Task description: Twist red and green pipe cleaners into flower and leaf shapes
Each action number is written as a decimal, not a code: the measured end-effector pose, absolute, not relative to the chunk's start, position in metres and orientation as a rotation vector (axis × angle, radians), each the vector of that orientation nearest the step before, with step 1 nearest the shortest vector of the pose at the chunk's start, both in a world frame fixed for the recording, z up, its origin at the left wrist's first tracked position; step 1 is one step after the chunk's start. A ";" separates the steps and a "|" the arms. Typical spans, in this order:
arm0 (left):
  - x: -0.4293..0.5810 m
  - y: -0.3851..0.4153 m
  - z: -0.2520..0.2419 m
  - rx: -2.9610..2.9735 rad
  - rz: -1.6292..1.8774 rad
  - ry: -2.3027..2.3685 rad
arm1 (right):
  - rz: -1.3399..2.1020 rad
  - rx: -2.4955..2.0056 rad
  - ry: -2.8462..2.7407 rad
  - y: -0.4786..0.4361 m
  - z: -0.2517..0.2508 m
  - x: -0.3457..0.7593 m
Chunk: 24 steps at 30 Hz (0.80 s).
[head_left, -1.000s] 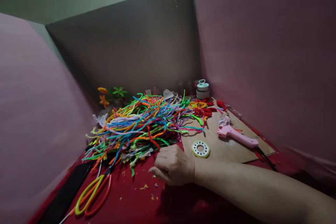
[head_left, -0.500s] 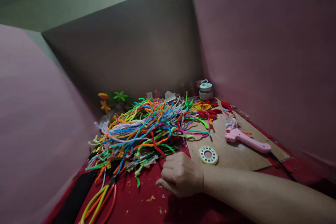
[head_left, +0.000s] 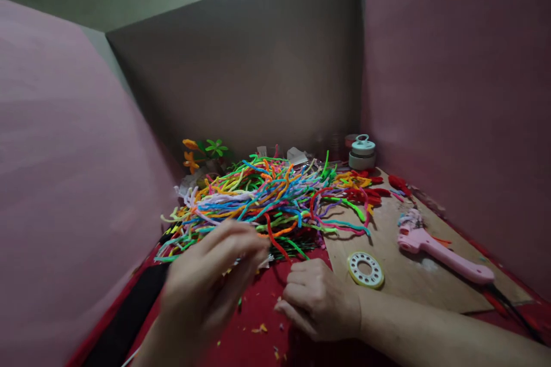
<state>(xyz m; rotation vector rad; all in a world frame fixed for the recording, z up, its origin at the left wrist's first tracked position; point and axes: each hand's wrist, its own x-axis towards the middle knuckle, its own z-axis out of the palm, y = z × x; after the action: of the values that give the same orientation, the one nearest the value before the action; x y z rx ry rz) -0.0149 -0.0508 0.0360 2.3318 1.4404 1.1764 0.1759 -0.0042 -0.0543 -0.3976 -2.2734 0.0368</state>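
My right hand [head_left: 316, 301] rests low over the red cloth [head_left: 245, 338], its fingers curled closed. A red pipe cleaner [head_left: 273, 238] runs from the pile down to its knuckles; whatever lies inside the fist is hidden. In front of the pile hangs my left hand [head_left: 206, 281], smeared by motion, so its fingers cannot be read clearly. A large heap of multicoloured pipe cleaners [head_left: 249, 198] spreads just beyond both hands. Right of my right wrist lies a white roll of tape [head_left: 365, 269] with a yellowish rim.
A pink glue gun [head_left: 447, 255] with a black cord lies on a brown board [head_left: 413, 292] at the right. Behind stand a pale green lidded container [head_left: 362, 153] and orange and green pipe-cleaner flowers [head_left: 191, 160]. Pink walls close in both sides. Small scraps [head_left: 260, 328] dot the cloth.
My left hand has come into view from the lower left, covering the yellow and red handles there. The view has shifted, while my right hand stays closed beside the pile.
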 end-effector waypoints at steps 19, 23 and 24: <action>-0.022 0.076 -0.032 2.988 0.692 1.907 | 0.196 -0.501 -2.211 -0.004 -0.040 0.180; -0.021 0.076 -0.038 2.953 0.643 1.927 | 0.178 -0.519 -2.136 -0.005 -0.006 0.179; -0.021 0.076 -0.039 2.945 0.631 1.929 | 0.152 -0.515 -2.118 -0.003 0.005 0.178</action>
<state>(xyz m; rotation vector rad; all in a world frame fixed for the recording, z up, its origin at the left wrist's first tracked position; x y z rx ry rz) -0.0214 0.0760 -0.0394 2.9448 1.9286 0.6307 0.1776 -0.0029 0.0048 -0.5147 -2.1184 0.1516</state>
